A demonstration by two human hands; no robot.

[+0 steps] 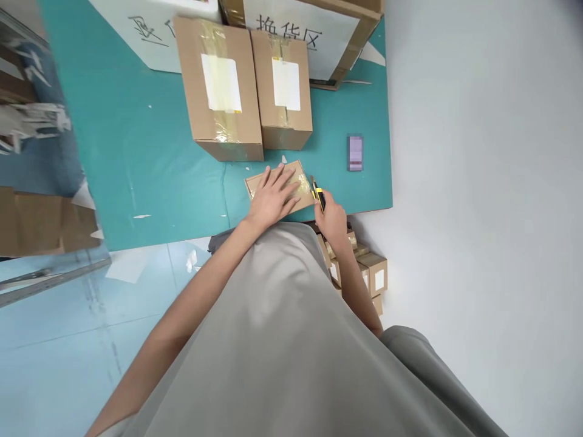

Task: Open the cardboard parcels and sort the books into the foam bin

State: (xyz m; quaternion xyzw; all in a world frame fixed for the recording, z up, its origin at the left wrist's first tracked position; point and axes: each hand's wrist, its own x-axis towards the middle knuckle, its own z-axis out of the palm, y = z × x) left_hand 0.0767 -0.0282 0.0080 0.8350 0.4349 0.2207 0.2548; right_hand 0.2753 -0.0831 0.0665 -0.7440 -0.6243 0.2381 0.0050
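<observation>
A small flat cardboard box (298, 176) with clear tape on it lies near the front edge of the teal table. My left hand (271, 197) rests flat on top of this box, fingers spread. My right hand (331, 217) is closed around a yellow and black utility knife (319, 197). The knife's tip is at the right end of the box; whether the blade touches the cardboard I cannot tell. Just beyond the small box stand two taped cartons with white labels, a larger one (248, 130) and a narrower one (291, 130).
A phone (355, 153) lies on the right of the teal table (150, 152). At the back are a white box (159, 51) and a large open carton (346, 45) with a handwritten sign. More cartons (374, 270) are stacked below, beside the white wall (478, 182). Paper scraps (192, 261) litter the floor.
</observation>
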